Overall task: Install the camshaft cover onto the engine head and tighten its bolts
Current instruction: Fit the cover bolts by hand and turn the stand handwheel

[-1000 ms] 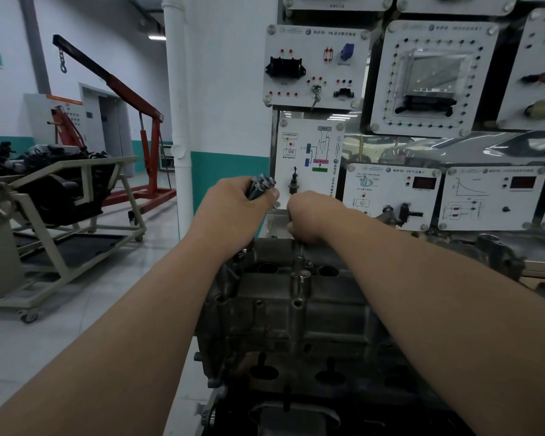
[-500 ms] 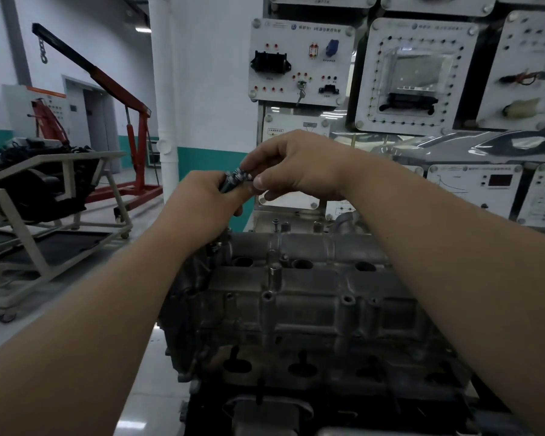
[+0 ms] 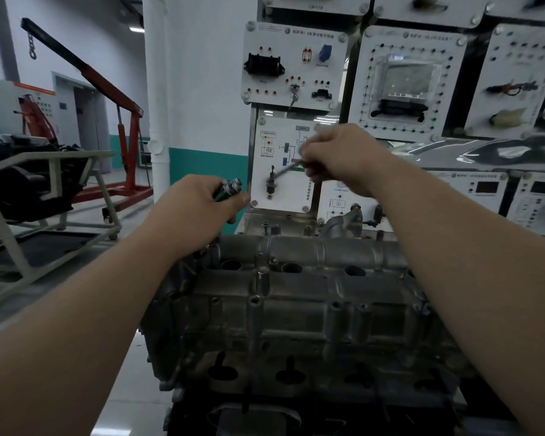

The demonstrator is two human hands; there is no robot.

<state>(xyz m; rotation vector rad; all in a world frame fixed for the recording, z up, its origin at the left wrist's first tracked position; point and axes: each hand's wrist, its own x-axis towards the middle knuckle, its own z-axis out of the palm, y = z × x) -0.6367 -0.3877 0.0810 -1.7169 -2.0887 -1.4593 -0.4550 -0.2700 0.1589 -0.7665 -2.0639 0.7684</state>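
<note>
The grey metal camshaft cover lies on the engine head in the lower middle of the head view. Above its far left corner, my left hand is closed around a bundle of several bolts, their heads poking out past my thumb. My right hand is raised higher and to the right, pinching a single long bolt that points down-left, blurred by motion. Both hands are clear of the cover. A bolt head stands in a boss near the cover's far edge.
A wall of white training panels stands just behind the engine. A white pipe runs down the wall. To the left are a beige engine stand on casters and a red engine hoist.
My right hand went from the cover's far edge to the bundle in my left hand, then drew one bolt out and up to the right. My left hand kept its hold.
</note>
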